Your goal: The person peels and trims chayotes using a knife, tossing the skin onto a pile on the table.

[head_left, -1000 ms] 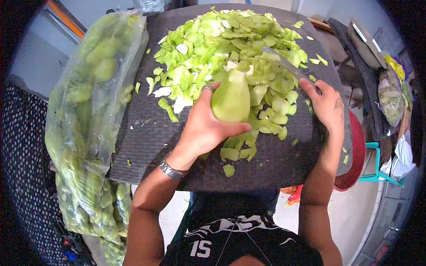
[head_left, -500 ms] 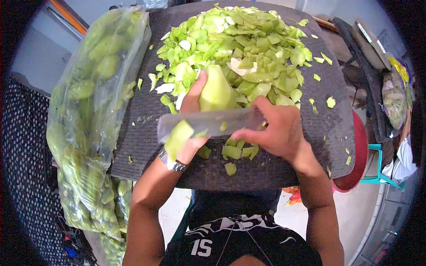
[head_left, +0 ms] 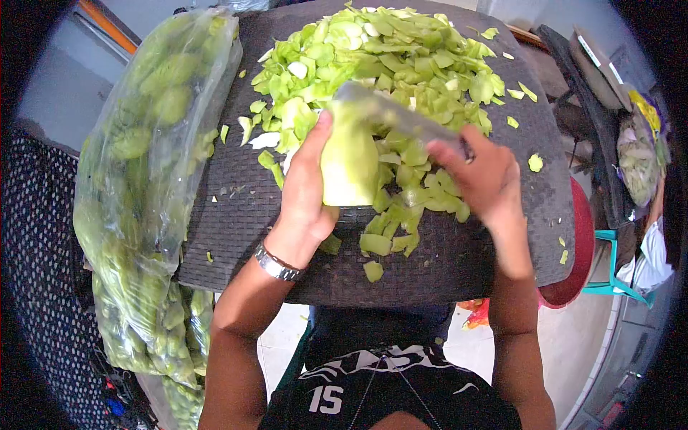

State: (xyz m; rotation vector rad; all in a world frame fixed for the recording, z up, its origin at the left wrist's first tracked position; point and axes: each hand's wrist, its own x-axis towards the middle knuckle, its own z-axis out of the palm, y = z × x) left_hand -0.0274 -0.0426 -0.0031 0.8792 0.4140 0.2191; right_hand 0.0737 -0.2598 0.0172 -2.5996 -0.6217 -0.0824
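My left hand (head_left: 307, 188) is wrapped round a pale green vegetable (head_left: 350, 161), upright over the near side of the heap, its lower end cut flat. My right hand (head_left: 484, 172) is closed on the handle of a knife (head_left: 408, 118). The blade is smeared by motion and reaches left across the upper part of the vegetable. Behind both hands a large heap of green peelings (head_left: 401, 57) lies on the dark woven table (head_left: 236, 236), with loose pieces near its front edge.
A long clear plastic bag of green vegetables (head_left: 143, 158) lies along the left side, with more bags below it. On the right are a red tub (head_left: 577, 251), a teal stool (head_left: 609, 265) and a bag with yellow on it (head_left: 638, 158).
The knife swept low across the vegetable and has moved back up to its top. The vegetable's lower end is now flat. A falling green slice seen half a second ago is gone from view.
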